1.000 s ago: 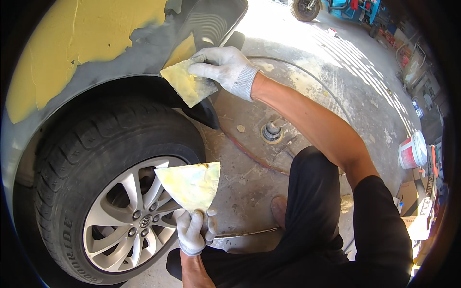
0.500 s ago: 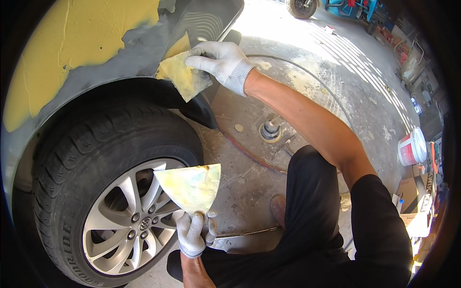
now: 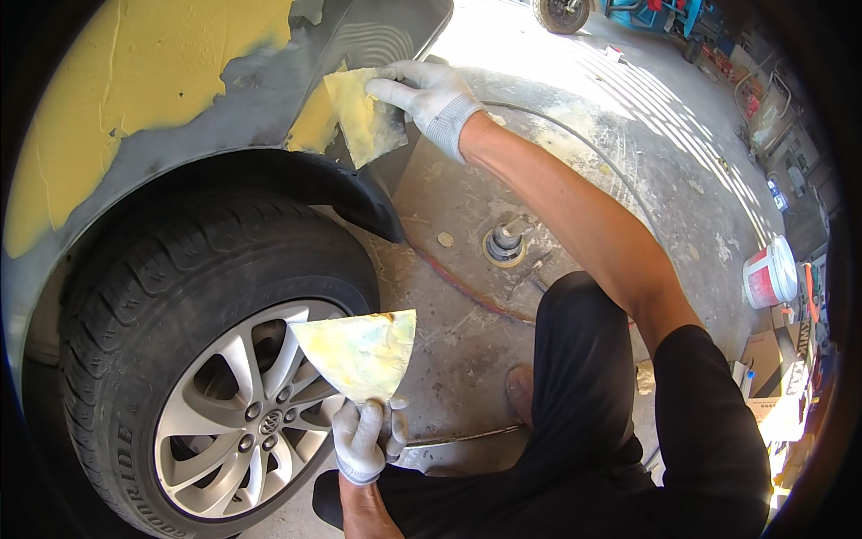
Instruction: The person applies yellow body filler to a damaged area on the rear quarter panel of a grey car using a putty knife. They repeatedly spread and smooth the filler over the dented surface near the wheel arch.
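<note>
In a white knit glove, my right hand (image 3: 435, 99) grips a thin, flexible putty spreader (image 3: 362, 117) smeared with yellow filler. The spreader is at the grey corner of the car's body, beside a fresh yellow filler patch (image 3: 312, 124) above the wheel arch; its contact edge is hard to make out. Lower down, my gloved left hand (image 3: 365, 437) pinches the narrow end of a fan-shaped putty scraper (image 3: 359, 350), its pale face streaked with yellow filler. This scraper is held in front of the car wheel (image 3: 269, 420). A broad coat of yellow filler (image 3: 148, 72) covers the panel at upper left.
A round sander (image 3: 505, 245) stands on the concrete floor beyond my knee, near a reddish hose (image 3: 458, 286). One dark hose (image 3: 593, 148) curves behind my right arm. To the right are a white bucket (image 3: 770, 272) and cardboard boxes (image 3: 768, 359). A blue vehicle (image 3: 660, 13) is far back.
My right hand and its spreader have moved up and to the right, uncovering more yellow filler on the grey corner. My left hand and the scraper have barely moved.
</note>
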The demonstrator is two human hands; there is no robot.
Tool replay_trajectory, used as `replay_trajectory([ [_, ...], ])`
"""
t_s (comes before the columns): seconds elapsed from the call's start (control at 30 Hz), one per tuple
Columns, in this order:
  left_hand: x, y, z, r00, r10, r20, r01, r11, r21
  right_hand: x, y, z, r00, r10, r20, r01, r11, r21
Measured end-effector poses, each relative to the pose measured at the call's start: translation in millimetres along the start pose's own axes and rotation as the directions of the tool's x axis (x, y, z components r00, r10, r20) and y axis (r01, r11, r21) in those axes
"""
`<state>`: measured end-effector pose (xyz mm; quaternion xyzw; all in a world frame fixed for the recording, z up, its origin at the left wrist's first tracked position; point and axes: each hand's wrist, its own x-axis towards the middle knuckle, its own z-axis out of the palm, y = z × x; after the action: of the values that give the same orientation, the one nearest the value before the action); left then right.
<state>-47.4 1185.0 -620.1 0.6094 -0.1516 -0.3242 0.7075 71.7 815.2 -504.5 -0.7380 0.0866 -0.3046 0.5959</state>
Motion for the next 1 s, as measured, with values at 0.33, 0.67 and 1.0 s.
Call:
replay_trajectory([
  [0.33,1.4,-2.4,1.2,1.000,0.012,-0.014,-0.012,1.000,-0.020,7.5,25.6,-19.7,0.978,0.135,-0.160,-0.088,0.959,0.270],
  [0.67,4.8,5.9,5.0,0.995,0.018,0.099,-0.017,1.000,-0.011,-63.0,3.4,-12.0,0.771,0.104,0.628,-0.442,0.798,0.410],
  [1.0,-2.5,6.7,4.2,0.932,-0.123,0.341,0.175,0.976,-0.126,-120.9,-11.3,58.9,0.577,0.361,0.733,-0.583,0.811,0.059],
])
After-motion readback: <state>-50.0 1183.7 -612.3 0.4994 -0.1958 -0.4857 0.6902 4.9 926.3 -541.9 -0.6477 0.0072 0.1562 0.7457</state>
